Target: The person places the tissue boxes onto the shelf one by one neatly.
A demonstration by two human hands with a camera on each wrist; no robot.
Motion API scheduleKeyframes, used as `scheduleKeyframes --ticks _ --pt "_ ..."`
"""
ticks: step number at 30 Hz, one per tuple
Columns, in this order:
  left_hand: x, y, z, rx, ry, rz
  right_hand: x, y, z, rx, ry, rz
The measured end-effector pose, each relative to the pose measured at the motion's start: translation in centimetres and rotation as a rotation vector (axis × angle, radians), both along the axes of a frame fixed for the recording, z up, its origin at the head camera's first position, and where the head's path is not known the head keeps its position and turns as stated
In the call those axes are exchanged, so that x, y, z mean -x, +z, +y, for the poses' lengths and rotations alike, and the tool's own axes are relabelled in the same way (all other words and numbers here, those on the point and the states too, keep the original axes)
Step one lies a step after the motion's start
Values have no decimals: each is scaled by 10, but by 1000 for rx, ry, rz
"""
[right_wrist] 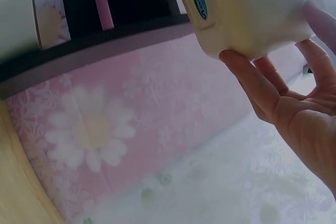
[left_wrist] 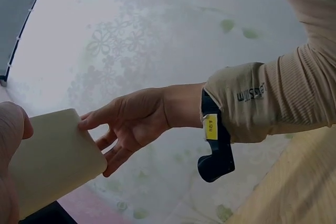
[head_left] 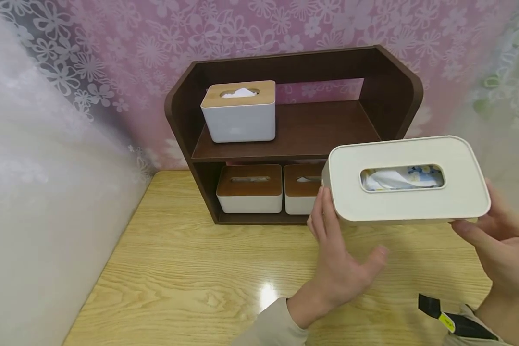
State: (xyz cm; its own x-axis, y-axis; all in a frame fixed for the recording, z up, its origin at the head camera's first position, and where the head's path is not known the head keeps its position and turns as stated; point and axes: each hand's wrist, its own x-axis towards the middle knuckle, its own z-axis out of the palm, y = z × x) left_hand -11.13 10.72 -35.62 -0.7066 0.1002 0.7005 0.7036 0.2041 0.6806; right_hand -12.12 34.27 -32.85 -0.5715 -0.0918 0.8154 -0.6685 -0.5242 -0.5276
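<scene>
A cream tissue box with an oblong slot in its top is held up in front of the shelf's right side; blue-and-yellow floral packaging and white tissue show inside the slot. My right hand grips its right end, thumb at the lower front edge. The straight fingers of my left hand lie against the box's left end, its thumb spread away from the box. In the right wrist view, an oval dark label shows on the cream box.
A dark brown two-tier shelf stands on the wood-grain table. On its upper tier, at left, sits a white tissue box with a light wooden lid. Below are two brown-lidded boxes, one left, one beside it, partly hidden.
</scene>
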Motion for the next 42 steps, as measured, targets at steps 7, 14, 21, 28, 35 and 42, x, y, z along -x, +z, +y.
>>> scheduleKeyframes --ticks 7,14,21,28,35,42 --pt "8 10 -17 -83 37 46 -2 13 -27 -14 38 38" --pt "16 15 -28 -136 76 115 -1 11 -42 -28 60 61" --pt "26 17 -40 -170 56 146 4 10 -58 -48 69 65" --pt "37 17 -51 -233 -2 114 13 -1 -70 -101 19 23" --pt "47 13 -57 -259 -46 103 18 -9 -76 -151 -35 -41" --pt "55 10 -62 -284 -131 73 24 -11 -79 -95 6 -45"
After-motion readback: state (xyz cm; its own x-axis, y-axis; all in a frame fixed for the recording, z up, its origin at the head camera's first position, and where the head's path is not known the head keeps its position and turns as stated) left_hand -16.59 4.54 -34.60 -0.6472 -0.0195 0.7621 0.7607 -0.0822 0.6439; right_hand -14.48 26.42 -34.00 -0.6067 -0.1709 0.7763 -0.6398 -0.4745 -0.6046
